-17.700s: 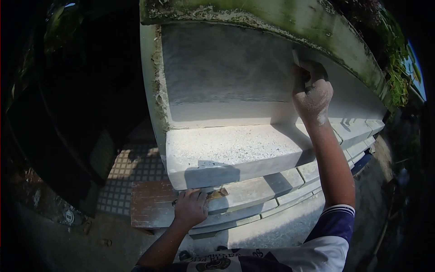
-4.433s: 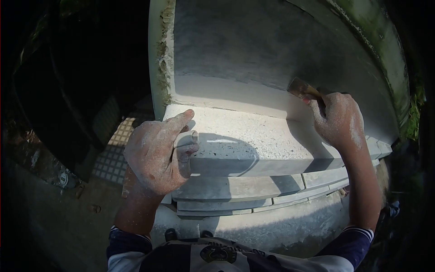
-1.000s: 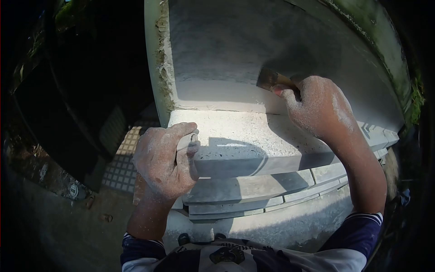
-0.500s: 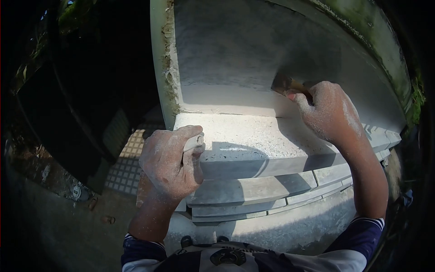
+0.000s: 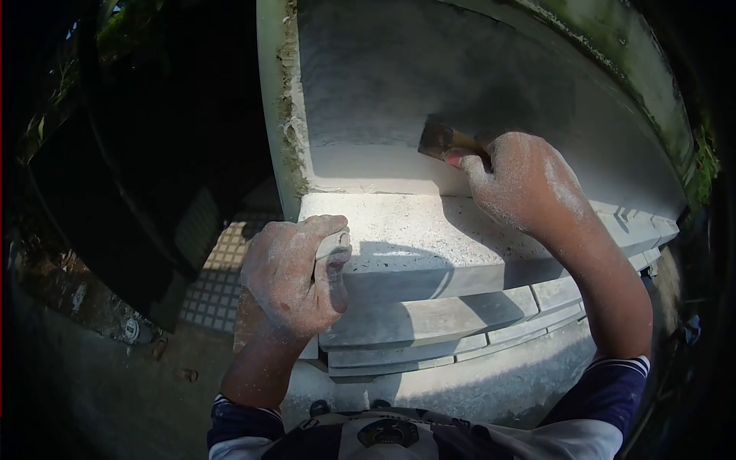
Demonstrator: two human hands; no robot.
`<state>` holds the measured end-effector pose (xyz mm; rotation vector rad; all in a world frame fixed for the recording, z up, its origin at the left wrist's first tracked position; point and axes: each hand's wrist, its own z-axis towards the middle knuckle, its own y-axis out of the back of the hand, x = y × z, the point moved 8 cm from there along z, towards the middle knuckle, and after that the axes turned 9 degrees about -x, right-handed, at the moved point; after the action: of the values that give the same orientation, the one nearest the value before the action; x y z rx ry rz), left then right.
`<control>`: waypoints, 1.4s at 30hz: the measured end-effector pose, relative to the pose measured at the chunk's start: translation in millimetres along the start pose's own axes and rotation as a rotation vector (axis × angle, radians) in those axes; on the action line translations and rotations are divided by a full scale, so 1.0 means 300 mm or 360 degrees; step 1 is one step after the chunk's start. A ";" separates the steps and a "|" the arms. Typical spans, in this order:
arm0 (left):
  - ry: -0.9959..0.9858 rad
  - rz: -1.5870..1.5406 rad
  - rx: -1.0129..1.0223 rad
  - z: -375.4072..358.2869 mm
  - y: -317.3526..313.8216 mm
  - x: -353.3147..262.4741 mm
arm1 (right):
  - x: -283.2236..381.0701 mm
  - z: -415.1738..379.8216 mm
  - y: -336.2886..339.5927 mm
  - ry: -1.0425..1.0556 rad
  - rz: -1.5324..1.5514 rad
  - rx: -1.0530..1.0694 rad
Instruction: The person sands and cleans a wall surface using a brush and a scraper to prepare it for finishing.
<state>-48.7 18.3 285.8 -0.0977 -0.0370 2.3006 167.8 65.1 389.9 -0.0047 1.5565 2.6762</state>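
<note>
The right hand (image 5: 525, 184), coated in pale dust, has its thumb and fingers clamped on the handle of a scraper (image 5: 438, 140). The scraper's flat, dark blade sticks out to the left beyond those fingertips, up at the wall panel (image 5: 368, 92), near where dark grey gives way to a paler band; whether its edge touches the surface, I cannot tell.

The left hand (image 5: 295, 272), dusty too, is curled with its fingers closed around a folded pale sheet (image 5: 333, 247), one rounded end showing between thumb and forefinger. Just right of these fingers, and below the right hand's, runs a white ledge (image 5: 399, 211) strewn with dark flakes and crossed by a curved shadow.

Below the ledge, lower right of the left fingers, are stepped slabs (image 5: 429, 318). A chipped, mossy wall edge (image 5: 291, 130) rises above the left fingers, and tiled flooring (image 5: 208, 300) lies to their left, in patchy sun.
</note>
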 end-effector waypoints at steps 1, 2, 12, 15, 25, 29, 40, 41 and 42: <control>0.0025 -0.0010 0.0025 0.003 0.000 0.004 | -0.001 0.002 -0.002 -0.0006 0.0022 0.0033; 0.0054 -0.0018 0.0058 0.003 0.003 0.005 | -0.020 0.002 0.004 -0.0038 0.0004 0.0036; 0.0099 -0.0035 0.0034 -0.001 0.003 0.011 | 0.011 -0.016 0.012 0.0011 -0.0020 0.0012; 0.0076 0.0040 0.0105 0.000 0.001 0.010 | -0.011 -0.005 0.013 -0.0011 0.0004 -0.0032; -0.0018 -0.0027 -0.0015 -0.018 0.006 0.017 | -0.009 -0.003 -0.009 -0.0013 0.0044 0.0008; 0.0015 -0.0044 0.0036 -0.014 0.006 0.003 | 0.117 -0.004 -0.006 0.0163 -0.0041 0.0005; -0.0037 -0.0015 -0.0006 -0.008 0.003 0.000 | 0.093 -0.010 -0.002 0.0101 0.0023 -0.0092; -0.0057 -0.0030 -0.0031 -0.015 0.002 0.007 | 0.097 -0.003 -0.001 0.0098 0.0042 -0.0039; -0.0076 -0.0046 -0.0047 -0.020 0.004 0.011 | 0.095 -0.009 -0.008 0.0093 0.0010 -0.0002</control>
<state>-51.3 19.8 279.6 -0.0569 -0.0961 2.2739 139.5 65.1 385.9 -0.0788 1.5738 2.7055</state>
